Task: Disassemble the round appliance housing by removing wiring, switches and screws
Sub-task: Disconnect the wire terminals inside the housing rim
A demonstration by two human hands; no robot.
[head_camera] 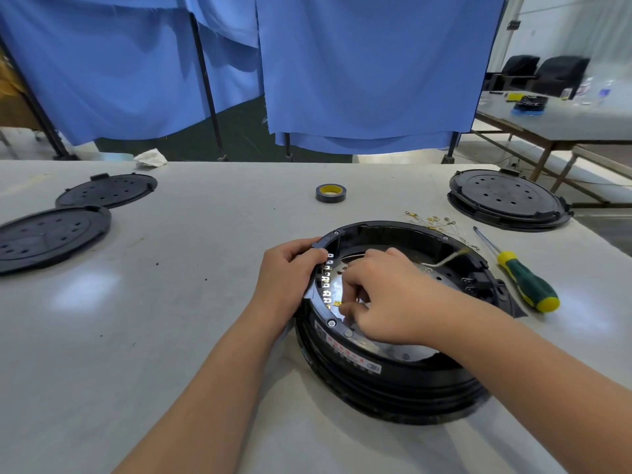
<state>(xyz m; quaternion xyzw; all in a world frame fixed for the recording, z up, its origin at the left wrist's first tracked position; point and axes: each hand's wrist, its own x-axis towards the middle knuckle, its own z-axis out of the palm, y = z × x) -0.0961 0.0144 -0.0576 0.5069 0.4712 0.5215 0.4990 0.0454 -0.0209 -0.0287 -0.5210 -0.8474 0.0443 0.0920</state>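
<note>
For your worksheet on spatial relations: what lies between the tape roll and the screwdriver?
In the head view, loose gold-tipped wires lie between the tape roll and screwdriver.

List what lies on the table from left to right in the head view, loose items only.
Two black round covers → roll of tape → round appliance housing → screwdriver, with a stacked black cover behind it.

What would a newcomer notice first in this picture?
First, the two hands in the round black housing at centre: the left hand grips its left rim, the right hand reaches inside. Next, the green and yellow screwdriver lying to its right, and the tape roll behind.
</note>
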